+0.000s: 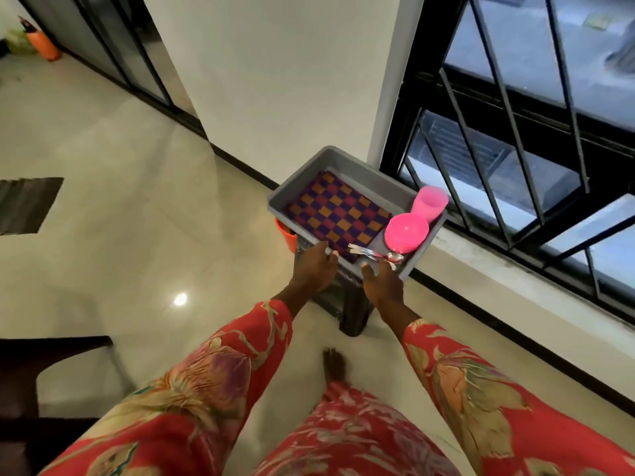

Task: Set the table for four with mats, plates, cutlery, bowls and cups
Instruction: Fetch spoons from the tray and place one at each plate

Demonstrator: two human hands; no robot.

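Both arms extended forward in red floral sleeves; left hand point(314, 269) and right hand point(381, 281) held palm-down, side by side but apart, fingers reaching ahead with tips partly hidden; one bare foot point(335, 364) visible below

Long, loose sleeves are worn on both arms, the left sleeve point(192, 383) filling the lower left of the frame and the right sleeve point(488, 396) the lower right, each ending at the wrist. The cloth is printed red with large leaves and flowers in tan, olive and purple, and the same print is seen on the garment point(347, 438) at the bottom centre. The hands are bare, and a bare foot point(334, 364) is seen just above that garment.
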